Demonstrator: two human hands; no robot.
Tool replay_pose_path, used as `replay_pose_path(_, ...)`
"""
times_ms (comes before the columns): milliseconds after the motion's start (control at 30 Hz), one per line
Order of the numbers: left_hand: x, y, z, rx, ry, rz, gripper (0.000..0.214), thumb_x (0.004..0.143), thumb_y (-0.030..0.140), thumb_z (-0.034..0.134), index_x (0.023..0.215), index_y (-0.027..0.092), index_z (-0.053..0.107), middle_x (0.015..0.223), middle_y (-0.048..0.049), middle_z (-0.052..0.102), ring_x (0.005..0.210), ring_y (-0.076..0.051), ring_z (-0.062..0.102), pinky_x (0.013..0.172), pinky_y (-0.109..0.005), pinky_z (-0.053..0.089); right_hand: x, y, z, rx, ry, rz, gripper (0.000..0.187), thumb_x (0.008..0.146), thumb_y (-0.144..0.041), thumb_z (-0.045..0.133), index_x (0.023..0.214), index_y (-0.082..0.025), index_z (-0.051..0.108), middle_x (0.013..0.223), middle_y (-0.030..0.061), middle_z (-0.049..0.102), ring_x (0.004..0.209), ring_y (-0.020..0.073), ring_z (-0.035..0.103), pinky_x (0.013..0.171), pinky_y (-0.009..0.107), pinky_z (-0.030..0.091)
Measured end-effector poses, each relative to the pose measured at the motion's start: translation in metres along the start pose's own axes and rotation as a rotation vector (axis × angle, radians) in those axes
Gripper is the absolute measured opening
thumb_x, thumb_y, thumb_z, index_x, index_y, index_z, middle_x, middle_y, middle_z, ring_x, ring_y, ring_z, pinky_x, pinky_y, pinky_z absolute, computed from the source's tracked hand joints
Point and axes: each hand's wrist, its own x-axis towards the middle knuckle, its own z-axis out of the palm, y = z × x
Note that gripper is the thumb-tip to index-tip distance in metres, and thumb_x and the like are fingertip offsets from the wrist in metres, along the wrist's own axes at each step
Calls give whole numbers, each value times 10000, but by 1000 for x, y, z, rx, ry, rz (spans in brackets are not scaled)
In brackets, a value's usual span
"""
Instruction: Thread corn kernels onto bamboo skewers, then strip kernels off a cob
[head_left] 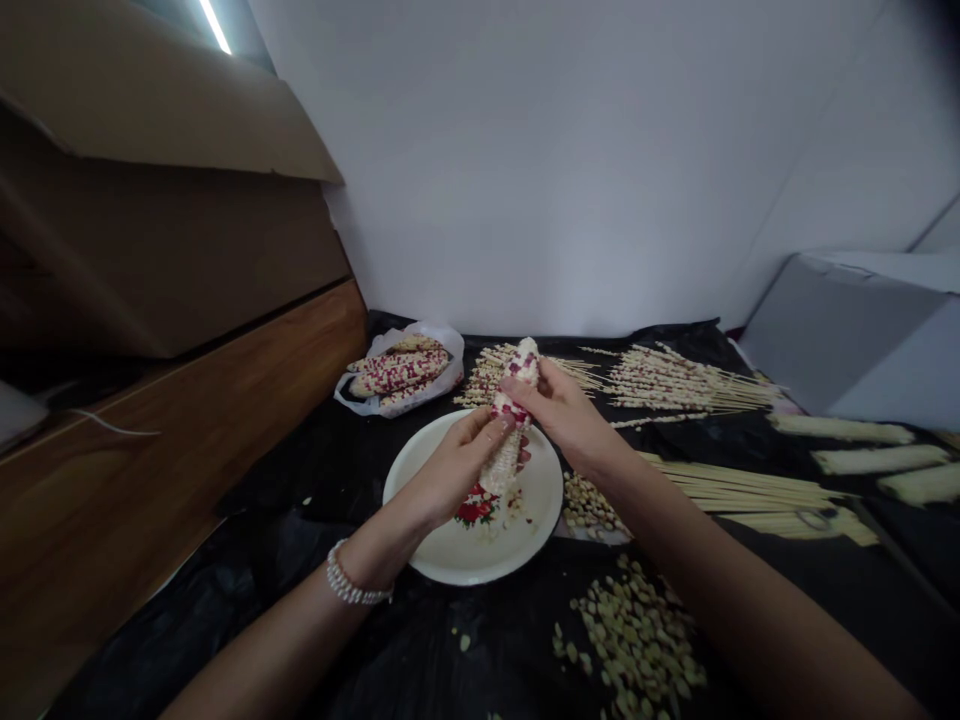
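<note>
Both hands are closed around one corn cob (501,466), held tilted above a white plate. Purple and white kernels cover its upper part, while the lower part is bare of them. My left hand (457,462) grips the cob's middle from the left, with a beaded bracelet on that wrist. My right hand (564,410) holds the upper part from the right, its thumb on the kernels. Below lies the round white plate (424,545), with a red flower print and a few crumbs and kernels in it.
A plastic bag (352,402) of speckled corn cobs stands behind left. Kernel-threaded sticks (664,378) lie at the back. To the right are bare sticks (750,488) and stripped cobs (844,430). Pale seeds (637,635) lie in front. A cardboard box (172,240) rises at left.
</note>
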Motion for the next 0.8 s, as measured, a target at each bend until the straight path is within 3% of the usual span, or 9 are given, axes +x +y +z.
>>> replay_pose_path(133,1,-5,-3,80,46,41,252,838,389,614,990,187,624,924,-40,663,796,-158,598,757,-300,462,-1,0,1,-8,-2,0,248,798,-406,677,890,-246,511,836,0,566,757,159,553,688,314,489)
replay_pose_path(333,-1,-7,-5,22,45,45,219,849,291,529,1020,186,615,983,-54,657,807,-162,594,726,-291,476,-2,3,3,-32,-8,-2,268,797,-413,679,949,-252,527,889,17,600,789,173,572,723,333,493)
replay_pose_path(700,-4,1,1,-54,97,-56,217,686,148,487,890,181,552,715,13,565,615,-133,546,570,-255,440,-4,3,6,-25,4,-1,271,799,-418,664,943,-245,513,839,-6,577,724,150,557,669,307,480)
replay_pose_path(800,-5,5,3,-77,60,-53,203,699,170,524,900,180,550,740,6,586,650,-138,568,618,-262,450,-4,1,4,-31,9,-8,275,797,-427,665,939,-247,513,830,-7,573,722,152,554,660,304,477)
